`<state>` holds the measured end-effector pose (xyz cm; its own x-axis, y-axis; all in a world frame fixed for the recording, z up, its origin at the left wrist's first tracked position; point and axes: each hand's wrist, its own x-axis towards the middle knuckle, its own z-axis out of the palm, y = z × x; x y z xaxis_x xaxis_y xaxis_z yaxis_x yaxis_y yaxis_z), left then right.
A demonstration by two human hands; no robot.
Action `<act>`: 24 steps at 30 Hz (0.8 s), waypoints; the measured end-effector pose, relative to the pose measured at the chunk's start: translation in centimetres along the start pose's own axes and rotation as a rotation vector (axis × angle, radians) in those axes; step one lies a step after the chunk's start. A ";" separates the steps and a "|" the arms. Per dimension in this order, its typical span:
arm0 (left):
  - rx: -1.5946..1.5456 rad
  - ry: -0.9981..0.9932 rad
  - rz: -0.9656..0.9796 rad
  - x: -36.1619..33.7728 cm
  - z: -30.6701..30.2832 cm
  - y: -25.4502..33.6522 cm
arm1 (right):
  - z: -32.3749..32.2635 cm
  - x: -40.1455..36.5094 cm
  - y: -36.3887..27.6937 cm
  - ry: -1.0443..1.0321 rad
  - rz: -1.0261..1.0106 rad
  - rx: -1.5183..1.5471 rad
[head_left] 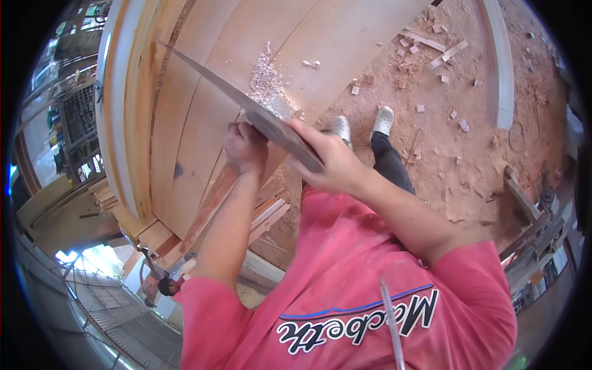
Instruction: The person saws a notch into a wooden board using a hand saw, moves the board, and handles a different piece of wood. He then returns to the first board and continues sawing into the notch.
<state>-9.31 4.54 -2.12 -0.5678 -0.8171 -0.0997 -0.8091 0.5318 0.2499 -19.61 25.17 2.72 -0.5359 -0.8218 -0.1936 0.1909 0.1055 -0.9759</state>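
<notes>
My right hand [330, 155] is wrapped round the handle end of a long handsaw [231, 92], whose blade reaches toward the upper left. Fingers curled, my left hand [245, 147] lies just under the blade, at the end of a reddish-brown wooden strip [216, 197] that runs down beside the forearm. What its fingers grip is partly hidden. Beyond the saw, pale shavings [266, 83] lie heaped on the wide wooden boards [203, 117].
Long boards [139, 105] stand stacked at the left. Loose strips [268, 216] lie beneath my arms. Offcuts [444, 55] and small blocks litter the dusty ground. A long beam [498, 68] is at the upper right. Another person [168, 285] is at the lower left.
</notes>
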 end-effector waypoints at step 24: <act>-0.030 0.025 -0.106 -0.2 -1.5 2.5 | -2.1 -10.8 -1.5 -0.022 0.079 -0.068</act>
<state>-11.05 5.69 -0.06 -0.4749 -0.8740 -0.1033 -0.8595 0.4353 0.2679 -15.80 35.09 6.06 -0.5028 -0.8217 -0.2684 0.1749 0.2073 -0.9625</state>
